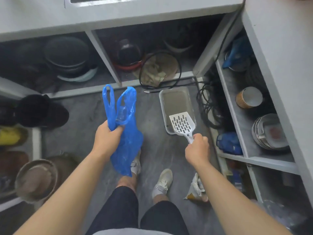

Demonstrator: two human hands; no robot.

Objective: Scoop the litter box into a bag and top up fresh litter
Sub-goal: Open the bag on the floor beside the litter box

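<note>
Grey floor, litter box [176, 100] just beyond scoop [182, 124] in right hand [197, 150].

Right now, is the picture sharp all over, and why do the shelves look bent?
Head view: the wide lens bows the shelf edges outward; the middle is fairly sharp, showing slots in the white scoop and creases in the blue bag; corners smear; the shelf recesses sit in deep shadow; light is soft, with no strong glare.
</note>
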